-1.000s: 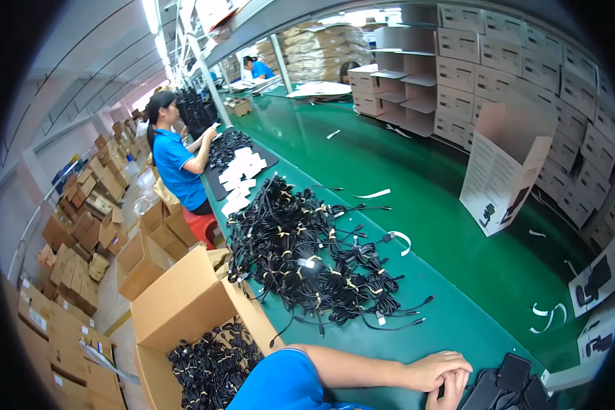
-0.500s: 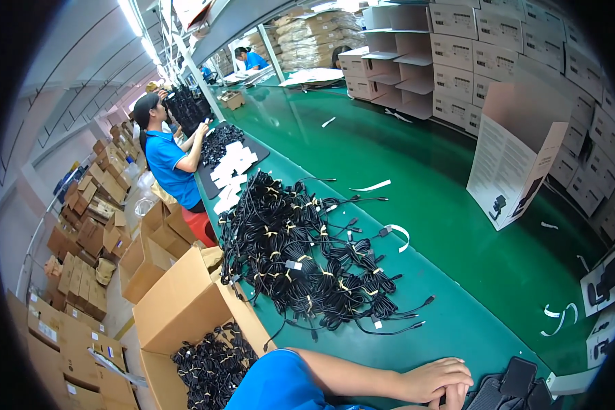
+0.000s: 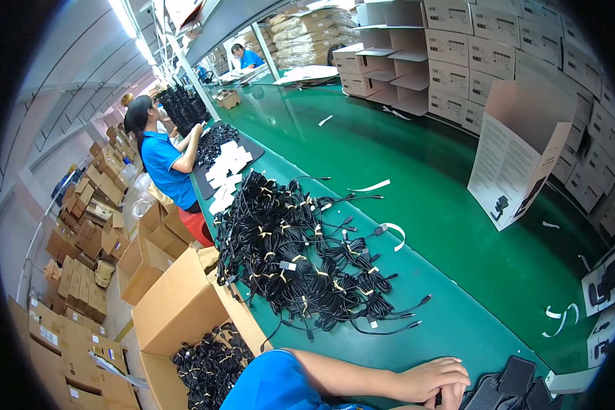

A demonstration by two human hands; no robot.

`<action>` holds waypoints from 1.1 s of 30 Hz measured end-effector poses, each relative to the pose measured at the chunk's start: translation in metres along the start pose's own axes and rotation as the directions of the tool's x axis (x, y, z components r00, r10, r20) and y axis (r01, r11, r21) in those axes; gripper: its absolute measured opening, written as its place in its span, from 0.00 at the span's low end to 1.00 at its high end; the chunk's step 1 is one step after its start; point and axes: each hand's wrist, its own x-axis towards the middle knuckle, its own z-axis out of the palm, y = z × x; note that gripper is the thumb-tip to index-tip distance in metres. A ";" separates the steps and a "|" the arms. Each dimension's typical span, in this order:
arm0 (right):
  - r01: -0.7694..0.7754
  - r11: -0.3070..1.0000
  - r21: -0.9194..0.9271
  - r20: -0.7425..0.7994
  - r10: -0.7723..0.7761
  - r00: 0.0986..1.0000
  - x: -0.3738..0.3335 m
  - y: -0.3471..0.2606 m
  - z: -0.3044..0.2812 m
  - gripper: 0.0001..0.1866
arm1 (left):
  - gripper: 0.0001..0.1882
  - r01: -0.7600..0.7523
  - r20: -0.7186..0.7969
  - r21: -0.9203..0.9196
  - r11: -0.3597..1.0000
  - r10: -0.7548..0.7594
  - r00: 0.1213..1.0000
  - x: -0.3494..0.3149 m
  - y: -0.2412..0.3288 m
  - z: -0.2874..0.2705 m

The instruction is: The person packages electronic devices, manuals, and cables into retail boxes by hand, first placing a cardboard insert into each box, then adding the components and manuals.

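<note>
My left hand [image 3: 433, 378] rests at the near edge of the green bench, its fingers together and bent over my right hand. Only part of my right hand [image 3: 451, 395] shows beneath it; most of its fingers are hidden. No object shows between the hands. Just right of them lies a black padded item with flat, rounded pads [image 3: 518, 377]. Beyond my left forearm spreads a large heap of black cables [image 3: 290, 256], coiled into bundles and tied with tan bands. Several plugs stick out toward the right side of the heap.
An open carton [image 3: 178, 301] with more cable bundles stands left of the bench [image 3: 451, 321]. A co-worker in blue [image 3: 164, 160] handles small black parts near white cards [image 3: 227, 171]. An open printed box [image 3: 516, 160] and stacked white boxes [image 3: 451, 48] stand right. Paper strips [image 3: 560, 320] lie about.
The view has shifted slightly. My hands stay put, one over the other. The co-worker leans a little to the left.
</note>
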 end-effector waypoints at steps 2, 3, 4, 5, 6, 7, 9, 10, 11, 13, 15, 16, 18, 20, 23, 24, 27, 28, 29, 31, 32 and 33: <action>0.015 1.000 0.010 -0.010 -0.015 1.000 0.009 -0.008 -0.005 0.15 | 0.22 -0.002 -0.005 0.010 1.000 0.002 1.000 0.001 0.001 -0.001; 0.025 1.000 0.015 -0.014 -0.024 1.000 0.011 -0.010 -0.006 0.15 | 0.22 -0.003 -0.010 0.016 1.000 0.003 1.000 0.001 0.001 -0.001; 0.038 0.999 0.017 -0.013 -0.038 0.999 0.013 -0.011 -0.006 0.15 | 0.22 -0.005 -0.019 0.026 1.000 0.005 1.000 0.000 0.001 -0.002; 0.066 0.997 0.039 -0.047 -0.064 0.997 0.016 -0.011 -0.005 0.14 | 0.21 -0.007 -0.009 0.030 1.000 0.007 1.000 -0.001 -0.002 0.000; 0.096 0.994 0.060 -0.080 -0.091 0.993 0.018 -0.012 -0.003 0.13 | 0.21 -0.008 -0.002 0.034 0.999 0.008 1.000 -0.002 -0.004 0.001; 0.127 0.989 0.081 -0.113 -0.117 0.987 0.021 -0.012 -0.002 0.12 | 0.20 -0.009 0.005 0.038 0.999 0.009 1.000 -0.002 -0.005 0.001; 0.173 0.979 0.105 -0.141 -0.158 0.977 0.023 -0.014 0.001 0.12 | 0.19 -0.012 -0.003 0.051 0.999 0.012 1.000 -0.004 -0.004 0.001; 0.100 0.974 0.202 -0.178 -0.064 0.982 0.021 -0.015 0.002 0.12 | 0.18 0.055 -0.012 0.006 0.998 -0.055 0.998 -0.003 -0.001 -0.001; 0.028 0.954 0.299 -0.204 0.036 0.978 0.018 -0.015 0.003 0.13 | 0.16 0.121 -0.018 -0.042 0.992 -0.122 0.992 -0.003 0.002 -0.002; -0.107 0.867 0.486 -0.222 0.241 0.945 0.014 -0.016 0.006 0.15 | 0.14 0.246 -0.017 -0.142 0.959 -0.251 0.968 -0.002 0.007 -0.004; -0.050 0.815 0.578 -0.241 0.229 0.943 0.018 -0.012 0.012 0.15 | 0.13 0.238 -0.043 -0.167 0.957 -0.248 0.968 -0.001 0.004 -0.003; 0.000 0.749 0.662 -0.259 0.229 0.938 0.020 -0.009 0.015 0.15 | 0.12 0.234 -0.060 -0.197 0.952 -0.250 0.966 -0.001 0.002 -0.002; 0.102 0.590 0.801 -0.293 0.238 0.926 0.023 -0.005 0.019 0.15 | 0.10 0.227 -0.089 -0.256 0.940 -0.256 0.962 0.000 -0.001 0.001; 0.025 0.560 0.828 -0.233 0.304 0.924 0.022 -0.008 0.011 0.15 | 0.10 0.235 -0.089 -0.254 0.938 -0.264 0.960 0.000 0.001 -0.001; -0.204 0.429 0.880 -0.035 0.487 0.873 0.019 -0.014 -0.003 0.13 | 0.10 0.268 -0.089 -0.249 0.931 -0.297 0.951 0.001 0.004 -0.003; -0.201 0.432 0.879 -0.039 0.486 0.873 0.019 -0.014 -0.003 0.13 | 0.10 0.264 -0.088 -0.249 0.932 -0.293 0.952 0.001 0.004 -0.003; -0.135 0.469 0.873 -0.084 0.416 0.905 0.020 -0.009 -0.003 0.12 | 0.10 0.235 -0.092 -0.204 0.950 -0.258 0.962 0.000 0.001 -0.001; -0.114 0.480 0.870 -0.097 0.392 0.915 0.020 -0.008 -0.003 0.12 | 0.10 0.226 -0.094 -0.189 0.956 -0.247 0.964 0.000 0.001 0.000; -0.113 0.480 0.870 -0.097 0.391 0.915 0.019 -0.006 -0.002 0.12 | 0.10 0.225 -0.095 -0.188 0.956 -0.246 0.965 0.000 0.000 0.000; -0.107 0.462 0.880 -0.095 0.392 0.915 0.016 -0.002 0.000 0.11 | 0.10 0.206 -0.101 -0.167 0.964 -0.225 0.969 -0.001 -0.001 0.001; -0.104 0.453 0.886 -0.093 0.393 0.915 0.014 0.000 0.000 0.10 | 0.10 0.197 -0.104 -0.157 0.968 -0.214 0.971 -0.001 -0.002 0.001; -0.102 0.443 0.891 -0.091 0.394 0.915 0.014 0.001 0.001 0.10 | 0.09 0.187 -0.106 -0.148 0.971 -0.204 0.973 -0.001 -0.003 0.002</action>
